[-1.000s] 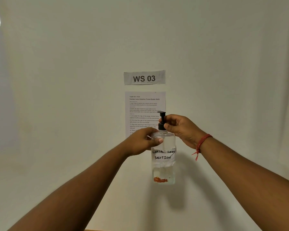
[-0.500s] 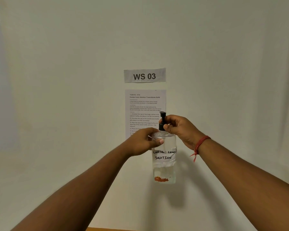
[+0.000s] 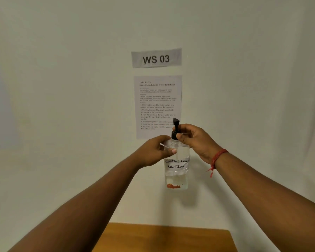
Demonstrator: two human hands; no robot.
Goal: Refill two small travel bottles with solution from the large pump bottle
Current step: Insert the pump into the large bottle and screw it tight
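Observation:
A clear large pump bottle (image 3: 176,171), labelled "CONTACT LENS SOLUTION" by hand, is held up in the air in front of the wall. A little liquid sits in its lower part, above a red mark near the base. My left hand (image 3: 154,151) grips its shoulder from the left. My right hand (image 3: 195,139) pinches the collar of the black pump top (image 3: 175,129) from the right. No small travel bottles are in view.
A wooden table (image 3: 164,237) shows at the bottom edge. On the white wall hang a "WS 03" sign (image 3: 156,58) and a printed instruction sheet (image 3: 157,104), just behind the bottle.
The view has tipped down a little, so the wooden table edge now shows. Both hands keep the same grip on the bottle and pump.

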